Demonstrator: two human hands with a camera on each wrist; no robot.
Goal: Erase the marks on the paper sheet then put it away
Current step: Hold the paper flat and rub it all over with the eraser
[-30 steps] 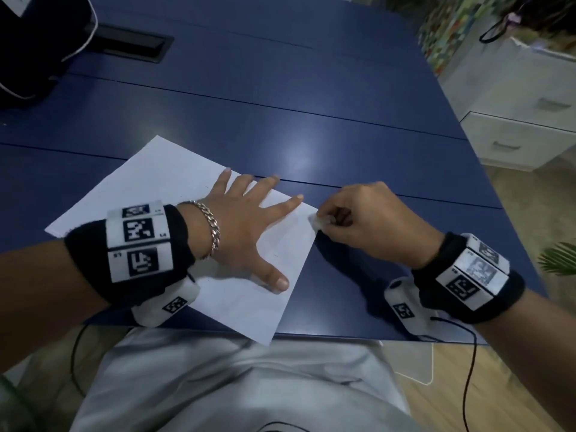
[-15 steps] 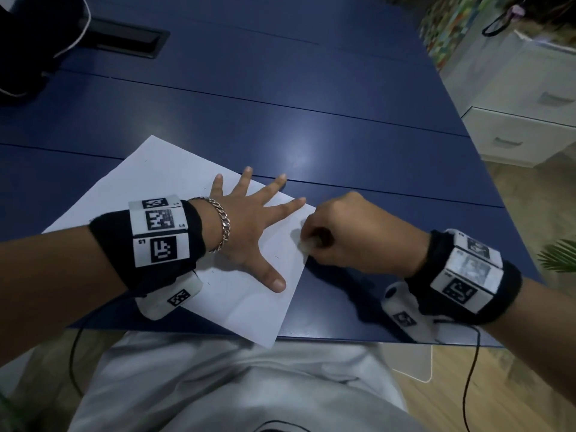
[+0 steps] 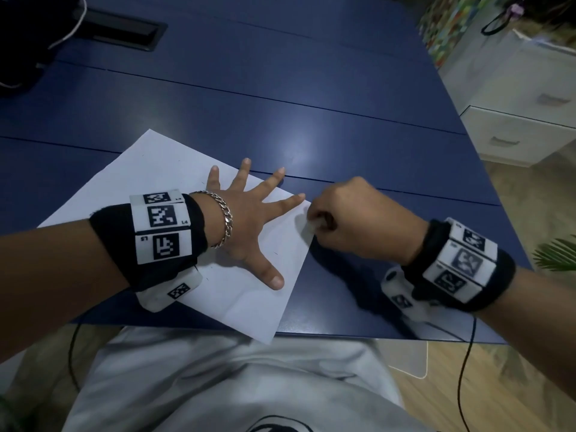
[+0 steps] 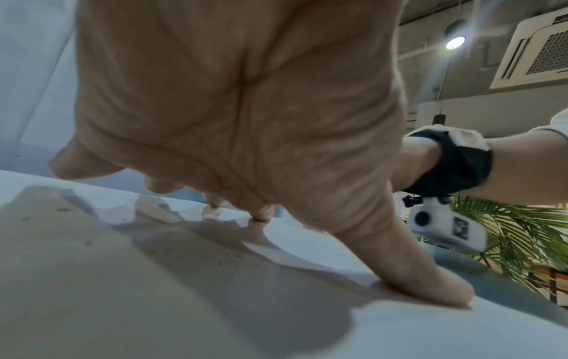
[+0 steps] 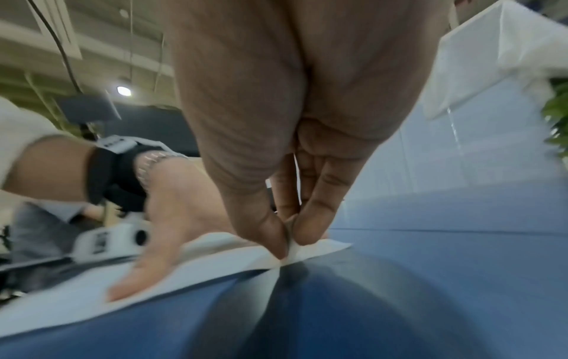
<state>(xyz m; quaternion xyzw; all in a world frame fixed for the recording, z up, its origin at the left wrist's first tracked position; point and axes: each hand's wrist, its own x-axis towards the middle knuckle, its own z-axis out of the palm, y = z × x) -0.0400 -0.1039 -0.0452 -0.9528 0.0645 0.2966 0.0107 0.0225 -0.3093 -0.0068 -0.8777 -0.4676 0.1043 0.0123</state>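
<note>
A white paper sheet (image 3: 149,169) lies skewed on the blue table (image 3: 280,88), one corner hanging over the near edge. My left hand (image 3: 249,219) presses flat on the paper sheet (image 4: 184,303) with fingers spread. My right hand (image 3: 349,219) pinches a small white eraser (image 3: 313,225) between thumb and fingers and holds it against the sheet's right edge. In the right wrist view the eraser (image 5: 292,248) tip touches the paper sheet (image 5: 215,267) near its corner. A few faint small marks show on the sheet by my left thumb.
A black cable port (image 3: 124,31) is set into the table at the far left, beside a dark bag (image 3: 28,35) with a white cord. White drawers (image 3: 514,120) stand off to the right. A green plant (image 3: 558,254) is beyond the table's right edge.
My right hand moved left with the eraser onto the sheet's right edge, then back a little. My left hand spread its fingers wider and stayed on the sheet.
</note>
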